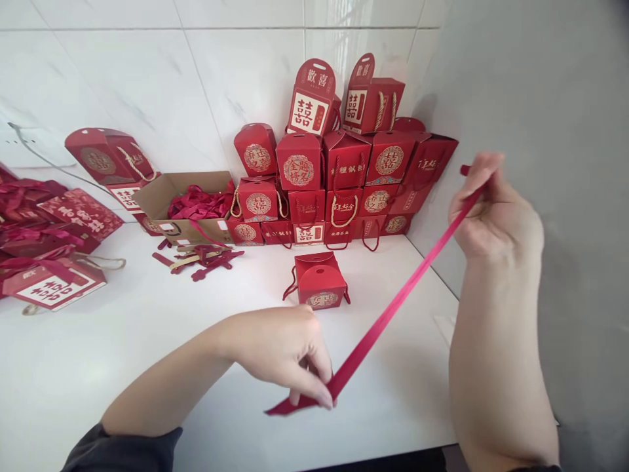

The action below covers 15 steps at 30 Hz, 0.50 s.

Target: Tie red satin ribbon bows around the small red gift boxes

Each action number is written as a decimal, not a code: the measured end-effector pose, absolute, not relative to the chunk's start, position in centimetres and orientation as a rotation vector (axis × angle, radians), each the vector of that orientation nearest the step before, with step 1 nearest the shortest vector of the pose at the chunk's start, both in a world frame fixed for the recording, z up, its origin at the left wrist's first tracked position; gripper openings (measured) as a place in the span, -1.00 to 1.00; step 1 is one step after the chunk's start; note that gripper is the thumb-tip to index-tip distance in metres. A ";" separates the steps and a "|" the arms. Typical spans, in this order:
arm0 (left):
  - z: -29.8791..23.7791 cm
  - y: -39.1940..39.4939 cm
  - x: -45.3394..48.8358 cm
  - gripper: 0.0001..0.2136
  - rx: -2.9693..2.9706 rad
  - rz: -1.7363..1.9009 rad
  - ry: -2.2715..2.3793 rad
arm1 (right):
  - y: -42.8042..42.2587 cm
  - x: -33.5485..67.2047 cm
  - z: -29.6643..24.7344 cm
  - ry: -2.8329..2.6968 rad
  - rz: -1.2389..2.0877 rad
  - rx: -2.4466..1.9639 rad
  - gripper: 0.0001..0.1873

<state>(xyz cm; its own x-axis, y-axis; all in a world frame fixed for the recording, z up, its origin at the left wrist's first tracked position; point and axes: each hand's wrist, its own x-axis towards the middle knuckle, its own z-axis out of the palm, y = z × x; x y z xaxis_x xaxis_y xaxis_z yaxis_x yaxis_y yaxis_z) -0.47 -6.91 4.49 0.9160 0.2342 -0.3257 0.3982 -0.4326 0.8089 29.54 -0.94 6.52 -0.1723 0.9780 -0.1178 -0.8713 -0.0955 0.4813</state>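
A red ribbon (393,305) runs taut in a diagonal line between my two hands above the white table (147,341). My left hand (285,351) pinches its lower end near the table's front edge, with a short tail sticking out to the left. My right hand (491,210) is raised at the right and holds the upper end between closed fingers. A small red gift box (320,280) with a cord handle stands alone on the table just behind the ribbon.
Several red gift boxes (344,164) are stacked against the tiled back wall. A cardboard box (162,196) full of red ribbons stands at the left of the stack, with loose ribbon pieces (206,257) before it. More red boxes and flat packs (54,229) lie at far left.
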 end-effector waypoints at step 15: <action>3.9 -4.3 -1.7 -0.79 2.355 0.112 1.096 | -3.1 29.9 6.7 -0.747 0.904 -0.506 -0.68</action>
<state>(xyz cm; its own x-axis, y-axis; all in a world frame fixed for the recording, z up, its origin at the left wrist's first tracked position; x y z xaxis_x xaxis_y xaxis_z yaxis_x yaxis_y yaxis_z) -1.73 -4.29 3.87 0.6667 0.7311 -0.1450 0.6866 -0.5267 0.5011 29.85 -3.10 6.72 0.4006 0.8425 0.3602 -0.5129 0.5319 -0.6738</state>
